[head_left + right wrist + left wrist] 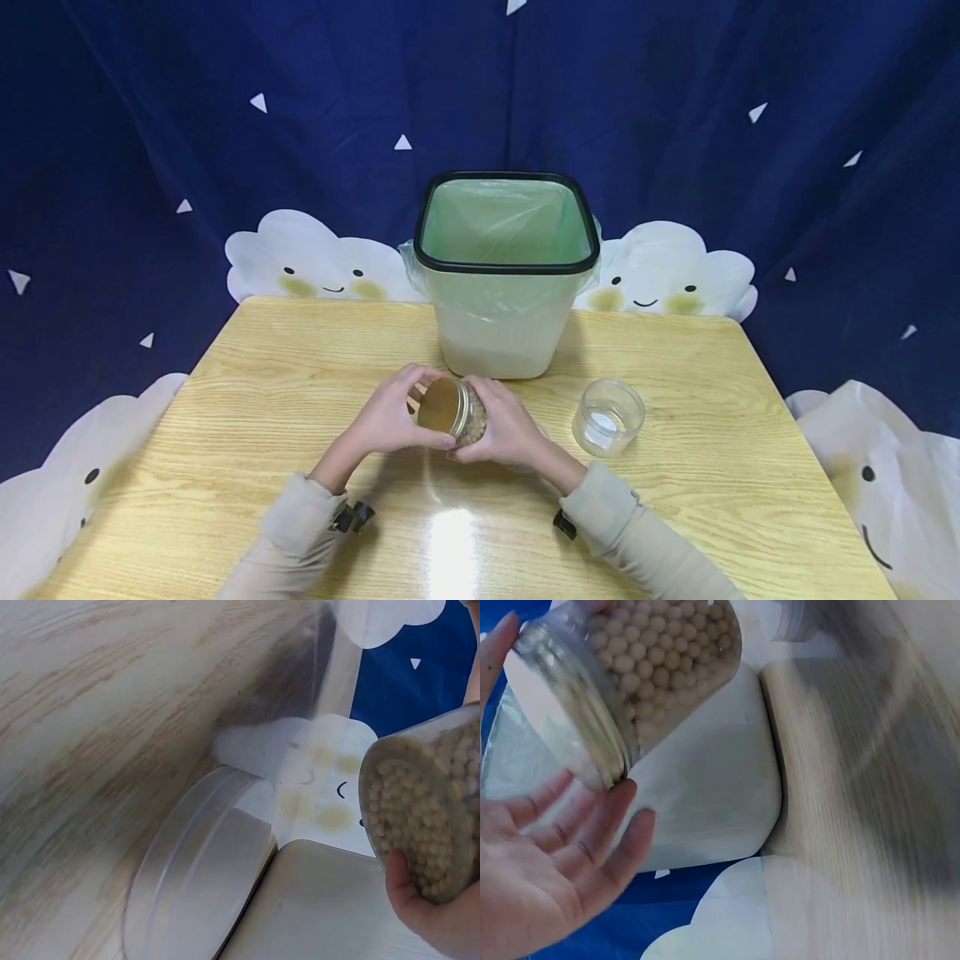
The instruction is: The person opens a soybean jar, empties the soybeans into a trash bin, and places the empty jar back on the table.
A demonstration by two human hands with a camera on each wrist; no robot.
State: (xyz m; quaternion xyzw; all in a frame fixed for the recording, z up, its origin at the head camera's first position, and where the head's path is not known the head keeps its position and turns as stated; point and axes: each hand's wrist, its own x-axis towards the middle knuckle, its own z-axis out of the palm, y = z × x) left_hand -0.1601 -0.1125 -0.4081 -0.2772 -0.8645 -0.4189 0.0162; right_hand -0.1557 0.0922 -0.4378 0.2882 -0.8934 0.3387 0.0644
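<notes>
A clear jar (472,417) of pale round beans or beads is tilted on its side above the table, its gold-rimmed lid (437,406) facing left. My left hand (392,415) grips the lid by its edge, thumb on one side and fingers on the other. Around the jar's body my right hand (508,423) curls, near the base. The left wrist view shows the lid against the jar (667,656) and the fingertips at its rim. In the right wrist view the contents show through the jar's bottom (412,817), but most of the right hand is outside the frame.
A white bin (502,325) with a black rim and a clear liner stands just behind the hands. To the right sits an open, clear round container (609,421) with a white patch at its bottom. The wooden table (315,350) meets a dark blue curtain at the back.
</notes>
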